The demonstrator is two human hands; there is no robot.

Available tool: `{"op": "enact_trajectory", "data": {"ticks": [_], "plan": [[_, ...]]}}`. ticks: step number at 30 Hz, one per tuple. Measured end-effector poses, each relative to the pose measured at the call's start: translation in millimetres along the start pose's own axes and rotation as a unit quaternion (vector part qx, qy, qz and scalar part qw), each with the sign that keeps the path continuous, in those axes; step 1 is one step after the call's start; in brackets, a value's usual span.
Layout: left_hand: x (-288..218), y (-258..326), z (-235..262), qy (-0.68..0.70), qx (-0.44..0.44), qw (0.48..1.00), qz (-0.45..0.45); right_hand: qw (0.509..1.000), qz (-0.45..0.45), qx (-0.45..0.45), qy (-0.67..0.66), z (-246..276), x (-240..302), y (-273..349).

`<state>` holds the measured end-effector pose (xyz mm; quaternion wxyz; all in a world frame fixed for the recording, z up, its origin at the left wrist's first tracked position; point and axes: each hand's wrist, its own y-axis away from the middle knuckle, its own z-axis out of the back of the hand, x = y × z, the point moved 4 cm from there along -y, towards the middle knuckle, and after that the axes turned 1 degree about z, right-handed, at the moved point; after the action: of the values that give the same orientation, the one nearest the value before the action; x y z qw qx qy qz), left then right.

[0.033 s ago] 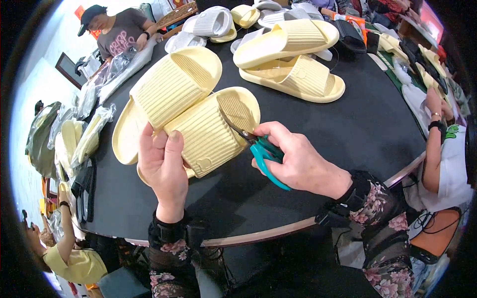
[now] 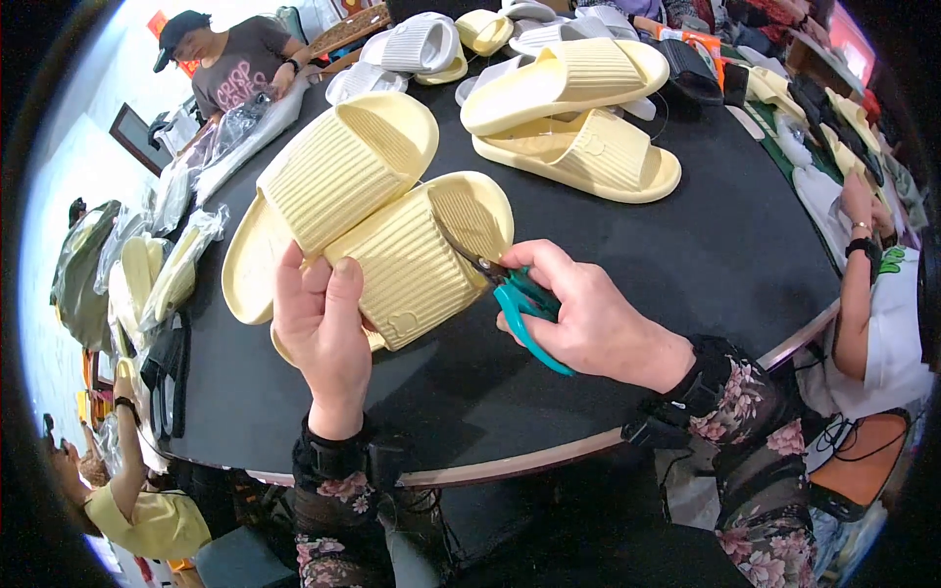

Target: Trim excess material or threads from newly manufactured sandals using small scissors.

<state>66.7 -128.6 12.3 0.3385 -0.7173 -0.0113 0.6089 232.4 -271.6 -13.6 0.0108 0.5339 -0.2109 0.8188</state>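
My left hand (image 2: 328,328) grips a pale yellow slide slipper (image 2: 417,269) by its ribbed strap, thumb on top and fingers partly hidden beneath. A matching slipper (image 2: 338,176) lies against its far left side. In my right hand (image 2: 608,323) is a pair of small scissors (image 2: 511,300) with teal handles and dark blades. Their blades reach over the right edge of the held slipper's strap, by the toe opening. Whether the tips touch the strap or a thread, I cannot tell.
Another yellow slipper pair (image 2: 578,157) sits beyond my hands, with white-grey slippers (image 2: 417,44) behind it. The dark table (image 2: 725,245) has a curved near edge. Bagged slippers (image 2: 172,274) are at the left. Co-workers are far left (image 2: 240,69), near left (image 2: 147,519) and right (image 2: 882,323).
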Motion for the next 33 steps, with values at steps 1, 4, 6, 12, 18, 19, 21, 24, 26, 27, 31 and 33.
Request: {"op": "enact_trajectory", "data": {"ticks": [1,4,6,12,18,19,21,24,26,27,31,33], "plan": [[0,0,0,0.0,0.0,1.0,0.0,1.0,0.001,0.0,0.0,0,0,0],[1,0,0,0.011,0.007,1.0,0.002,1.0,0.008,-0.004,0.0,0,0,-1],[3,1,0,0.021,0.012,1.0,-0.011,1.0,0.014,-0.007,0.001,1,1,0],[4,1,-3,0.05,0.009,0.999,-0.006,1.0,-0.003,-0.007,0.0,2,2,0],[4,1,-1,0.024,0.019,1.0,-0.002,0.999,-0.002,-0.031,-0.012,4,2,-1],[3,1,-1,0.025,0.019,0.999,-0.003,0.999,-0.008,-0.032,-0.015,5,2,-1],[3,3,-3,0.01,0.025,1.0,0.012,0.999,-0.012,-0.034,-0.016,7,4,-1],[0,4,-4,-0.009,0.041,0.999,0.025,1.0,-0.017,-0.01,0.013,7,8,-1],[-2,4,-5,-0.009,0.055,0.998,0.007,1.0,-0.006,-0.014,0.018,6,8,-1],[-3,5,-6,-0.01,0.072,0.997,-0.007,1.0,-0.002,-0.013,0.022,6,9,0],[-2,6,-9,0.005,0.102,0.995,-0.005,0.999,0.003,-0.029,0.027,7,8,0],[1,8,-8,0.01,0.095,0.995,-0.017,0.999,0.01,-0.033,0.024,6,7,0]]}}
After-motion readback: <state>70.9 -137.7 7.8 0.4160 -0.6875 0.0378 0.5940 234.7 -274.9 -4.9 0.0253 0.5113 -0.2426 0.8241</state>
